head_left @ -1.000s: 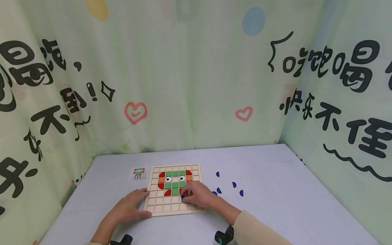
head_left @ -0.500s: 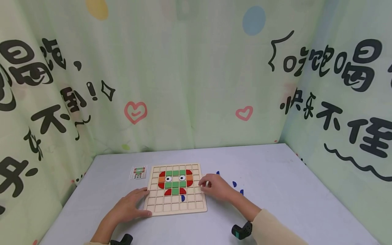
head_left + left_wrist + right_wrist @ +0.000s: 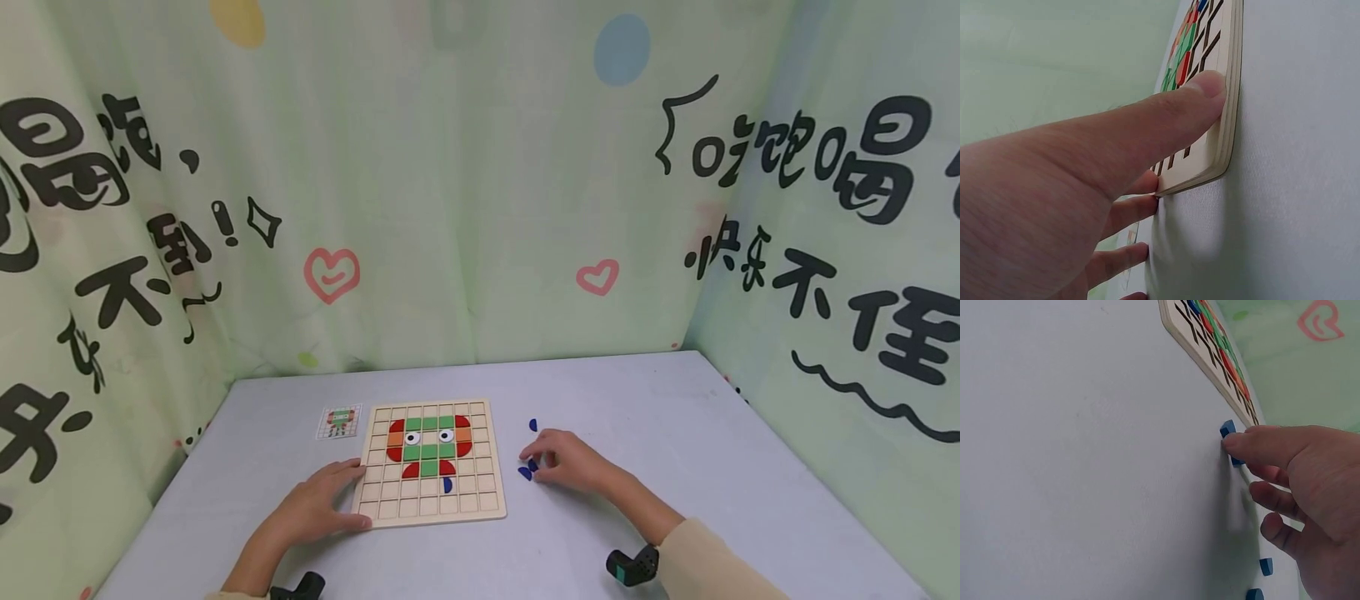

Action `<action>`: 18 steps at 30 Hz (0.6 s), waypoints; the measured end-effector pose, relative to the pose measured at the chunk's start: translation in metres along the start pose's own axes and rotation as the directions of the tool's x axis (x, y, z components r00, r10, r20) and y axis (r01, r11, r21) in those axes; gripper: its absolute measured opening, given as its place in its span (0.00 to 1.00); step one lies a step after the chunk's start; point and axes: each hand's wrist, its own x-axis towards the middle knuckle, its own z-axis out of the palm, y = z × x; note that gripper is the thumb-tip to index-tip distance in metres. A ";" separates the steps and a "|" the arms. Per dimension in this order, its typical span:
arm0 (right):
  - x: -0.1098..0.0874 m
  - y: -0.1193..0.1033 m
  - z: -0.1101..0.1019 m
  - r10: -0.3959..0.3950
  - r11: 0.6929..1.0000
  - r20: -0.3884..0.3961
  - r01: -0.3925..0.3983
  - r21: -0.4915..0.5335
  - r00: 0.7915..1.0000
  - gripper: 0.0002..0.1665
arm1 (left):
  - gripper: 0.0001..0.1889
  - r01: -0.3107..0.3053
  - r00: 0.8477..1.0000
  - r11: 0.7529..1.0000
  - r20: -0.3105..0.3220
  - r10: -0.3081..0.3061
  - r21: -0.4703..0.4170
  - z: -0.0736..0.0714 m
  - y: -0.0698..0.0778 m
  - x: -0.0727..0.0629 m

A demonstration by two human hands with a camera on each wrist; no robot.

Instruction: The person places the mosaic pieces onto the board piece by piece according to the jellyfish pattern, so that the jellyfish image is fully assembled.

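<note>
A wooden grid board (image 3: 390, 507) lies on the table with red, green, orange and eye tiles set in its squares. One blue half-round tile (image 3: 447, 485) sits below the red and green ones. My left hand (image 3: 318, 504) rests at the board's left side, its thumb on the front corner in the left wrist view. Right of the board, my right hand (image 3: 570, 462) is low over two blue tiles, thumb and forefinger apart. One blue tile (image 3: 524, 473) lies beside the thumb; another blue tile (image 3: 533, 464) shows between the fingers.
A small picture card (image 3: 339, 423) lies left of the board. Another blue tile (image 3: 533, 425) lies behind the right hand. In the right wrist view, more blue tiles (image 3: 1266, 566) show beneath that hand. A printed curtain (image 3: 465, 317) hangs behind the table.
My right hand has let go of the blue tile on the board and moved right to the loose blue tiles. My left hand has stayed at the board.
</note>
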 end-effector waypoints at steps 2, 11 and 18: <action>0.002 -0.001 0.002 0.002 1.000 0.023 -0.002 -0.018 1.000 0.14 | 0.45 -0.002 1.000 1.000 0.000 0.002 -0.003 0.001 -0.001 0.000; 0.005 -0.010 0.007 -0.022 0.998 0.035 0.024 -0.060 0.999 0.12 | 0.46 0.003 1.000 1.000 0.006 -0.003 -0.006 0.001 -0.002 0.001; 0.008 -0.016 0.012 -0.022 0.997 0.022 0.023 -0.077 1.000 0.11 | 0.46 0.000 1.000 1.000 0.008 0.000 -0.005 -0.001 -0.001 0.000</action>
